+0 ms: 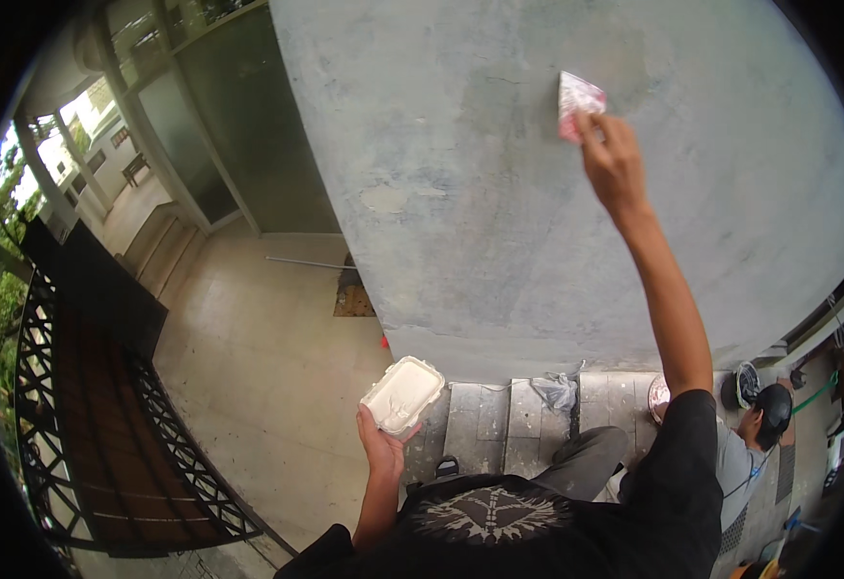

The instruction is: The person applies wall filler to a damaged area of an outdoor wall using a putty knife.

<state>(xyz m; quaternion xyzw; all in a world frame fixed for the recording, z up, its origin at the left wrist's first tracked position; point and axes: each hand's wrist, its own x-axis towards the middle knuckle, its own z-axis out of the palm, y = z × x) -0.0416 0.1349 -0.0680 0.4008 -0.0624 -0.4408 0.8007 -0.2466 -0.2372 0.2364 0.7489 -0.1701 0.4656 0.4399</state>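
Note:
My right hand [615, 166] is raised with the arm stretched up, its fingers closed on a pink scraper [578, 100] smeared with white. The scraper lies against the grey, patchy wall [480, 222]; how firmly it presses cannot be seen. Lower down, my left hand [381, 446] grips the side of a pale takeaway-style box [408, 388], held away from the wall. Off-white paste, smooth on top, fills the box. A bare pale spot [384, 199] shows on the wall's left part, where the surface is flaky.
Tiled steps [480, 420] run along the wall's foot, with a crumpled plastic bag [556, 390] on them. At the lower right a person in a dark cap [774, 413] is close by, near buckets [747, 378]. A gate [103, 415] stands left; a thin rod [311, 261] lies on the floor.

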